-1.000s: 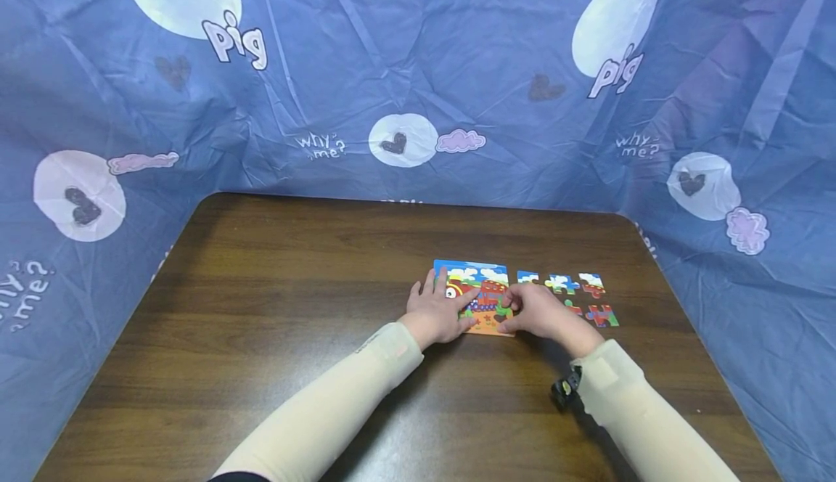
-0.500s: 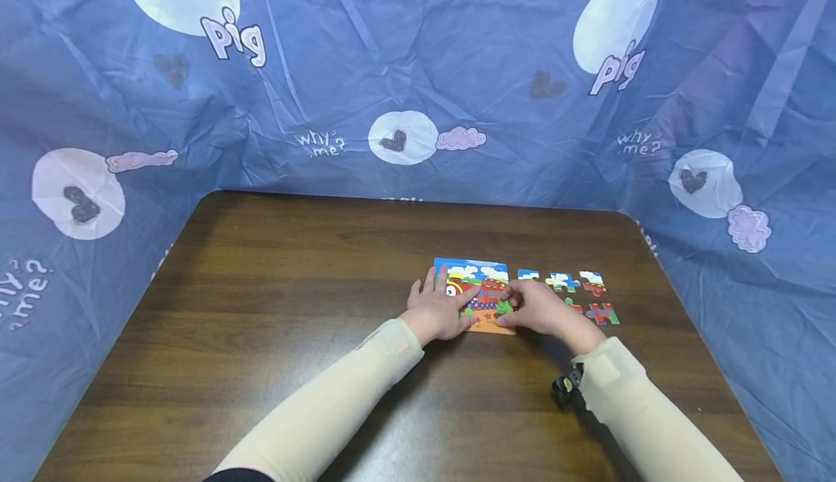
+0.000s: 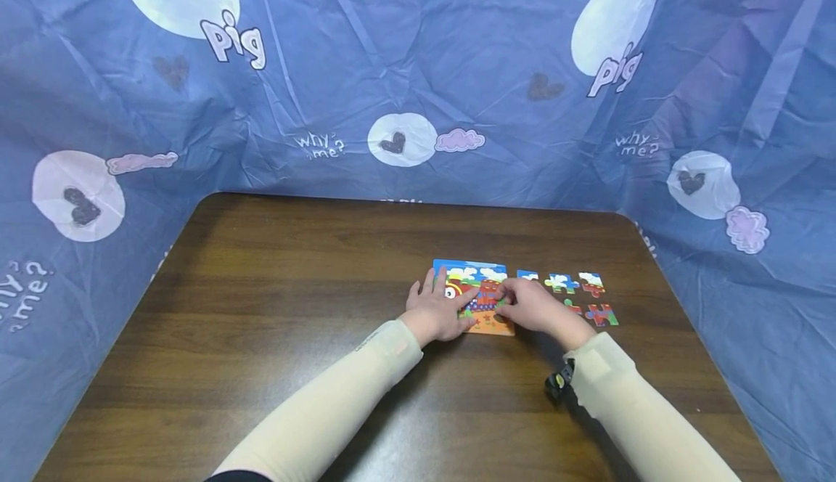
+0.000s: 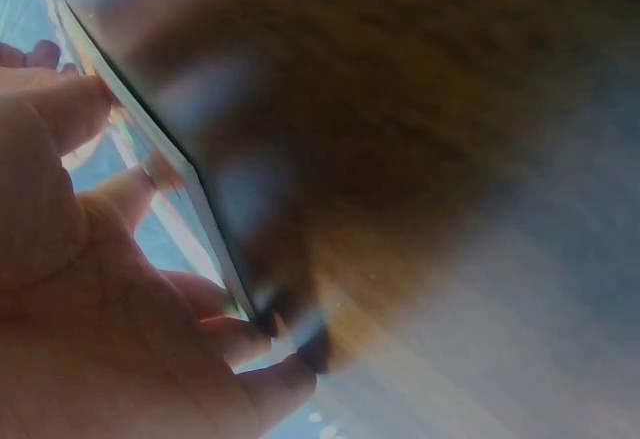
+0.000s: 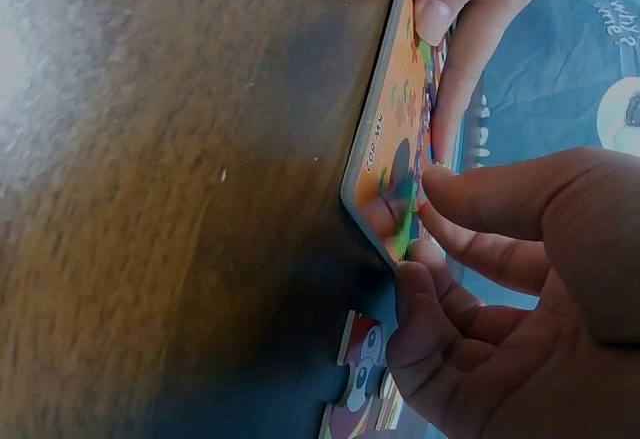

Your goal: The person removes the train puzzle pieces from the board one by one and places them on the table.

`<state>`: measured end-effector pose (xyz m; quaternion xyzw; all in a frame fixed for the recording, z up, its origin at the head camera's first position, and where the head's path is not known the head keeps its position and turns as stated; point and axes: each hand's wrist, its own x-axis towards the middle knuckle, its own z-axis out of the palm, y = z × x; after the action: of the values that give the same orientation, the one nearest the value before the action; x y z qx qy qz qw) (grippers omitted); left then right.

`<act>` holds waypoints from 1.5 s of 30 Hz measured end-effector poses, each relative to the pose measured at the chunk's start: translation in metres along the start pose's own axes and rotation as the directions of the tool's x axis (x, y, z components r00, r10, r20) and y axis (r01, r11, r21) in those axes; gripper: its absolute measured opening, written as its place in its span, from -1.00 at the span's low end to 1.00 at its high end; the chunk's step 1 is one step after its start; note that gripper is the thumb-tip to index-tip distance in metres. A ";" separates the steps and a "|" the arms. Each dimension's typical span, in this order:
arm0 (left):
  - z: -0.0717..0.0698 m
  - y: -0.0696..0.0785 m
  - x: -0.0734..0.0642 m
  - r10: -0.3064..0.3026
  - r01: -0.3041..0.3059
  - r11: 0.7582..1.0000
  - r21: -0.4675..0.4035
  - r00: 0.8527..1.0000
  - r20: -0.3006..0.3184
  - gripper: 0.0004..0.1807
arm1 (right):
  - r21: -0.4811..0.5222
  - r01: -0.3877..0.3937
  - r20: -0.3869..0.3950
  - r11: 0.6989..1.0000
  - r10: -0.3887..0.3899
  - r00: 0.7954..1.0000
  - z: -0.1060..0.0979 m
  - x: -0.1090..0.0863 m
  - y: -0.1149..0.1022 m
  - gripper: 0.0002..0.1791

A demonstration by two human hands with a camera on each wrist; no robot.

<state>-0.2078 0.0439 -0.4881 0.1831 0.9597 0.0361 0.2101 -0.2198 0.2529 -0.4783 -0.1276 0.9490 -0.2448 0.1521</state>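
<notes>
A bright jigsaw puzzle board (image 3: 491,325) with an orange lower strip and a red picture lies right of the table's middle. My left hand (image 3: 432,316) rests spread across its left part; in the left wrist view, the left fingers (image 4: 128,197) lie along the board's edge. Over the right part, my right hand (image 3: 537,308) pinches a mostly hidden, partly green puzzle piece (image 5: 406,231) between thumb and fingers. A dark gap shows in the board beside the thumb in the right wrist view. Whether the piece is seated flat is hidden.
Several loose puzzle pieces lie right of the board, among them a cloud piece (image 3: 562,283), a red-and-white piece (image 3: 591,284) and a red-green piece (image 3: 602,315). The brown wooden table (image 3: 281,308) is backed by a blue printed cloth (image 3: 405,54).
My right hand has shifted slightly up and left over the board, covering more of the green patch. The left hand stays in place, and the loose pieces have not moved.
</notes>
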 end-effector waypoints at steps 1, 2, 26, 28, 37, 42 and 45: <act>0.000 0.000 0.000 0.000 0.000 1.000 0.000 1.000 -0.001 -0.31 | 0.002 -0.004 0.003 1.000 0.004 1.000 0.000 0.000 0.000 -0.85; 0.000 0.000 0.000 0.000 0.000 1.000 0.001 1.000 -0.004 -0.31 | 0.007 -0.009 0.005 1.000 0.009 1.000 -0.001 0.001 0.000 -0.86; 0.001 0.000 0.000 0.003 -0.003 1.000 0.006 1.000 -0.009 -0.31 | 0.248 0.063 -0.036 0.967 -0.055 0.998 -0.003 -0.013 0.012 -0.76; 0.001 0.000 0.000 0.004 -0.004 1.000 0.008 1.000 -0.007 -0.31 | 0.294 0.054 -0.031 0.954 -0.047 0.998 -0.005 -0.015 0.015 -0.78; 0.002 -0.001 0.000 0.005 -0.005 1.000 0.021 1.000 0.015 -0.32 | 0.360 0.047 -0.035 0.932 -0.036 0.999 -0.018 -0.033 0.032 -0.84; 0.001 -0.001 0.000 0.002 -0.003 1.000 0.030 1.000 0.018 -0.32 | 0.362 0.036 -0.054 0.931 -0.017 0.998 -0.026 -0.042 0.037 -0.84; 0.001 0.000 0.000 0.002 -0.003 1.000 0.024 1.000 0.012 -0.32 | 0.346 0.032 -0.077 0.938 -0.006 0.997 -0.030 -0.047 0.041 -0.84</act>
<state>-0.2073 0.0435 -0.4885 0.1870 0.9586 0.0238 0.2135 -0.1934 0.3151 -0.4631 -0.0988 0.8948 -0.4141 0.1342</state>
